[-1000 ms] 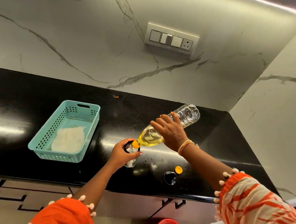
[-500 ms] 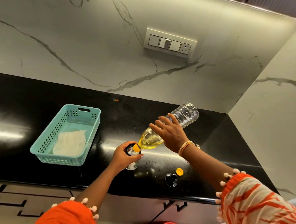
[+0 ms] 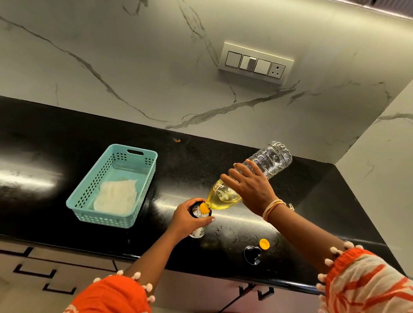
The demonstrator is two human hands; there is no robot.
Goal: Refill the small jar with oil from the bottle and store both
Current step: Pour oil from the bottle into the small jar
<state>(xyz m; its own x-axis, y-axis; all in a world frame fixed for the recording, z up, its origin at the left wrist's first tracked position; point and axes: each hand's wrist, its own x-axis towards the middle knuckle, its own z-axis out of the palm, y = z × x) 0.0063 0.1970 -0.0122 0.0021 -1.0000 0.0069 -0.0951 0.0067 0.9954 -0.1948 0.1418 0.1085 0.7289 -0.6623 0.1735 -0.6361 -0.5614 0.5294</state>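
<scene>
small jar (image 3: 198, 231) – mostly hidden by left hand (image 3: 187, 220) | oil level – unreadable

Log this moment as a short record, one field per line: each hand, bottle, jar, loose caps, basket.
left hand: grips the small jar at its mouth, on the counter
right hand: holds the bottle
bottle: tilted, neck down at the jar's mouth, yellow oil pooled toward the neck
loose caps: yellow cap and black lid near the counter's front edge
basket: teal, holds a white cloth
</scene>
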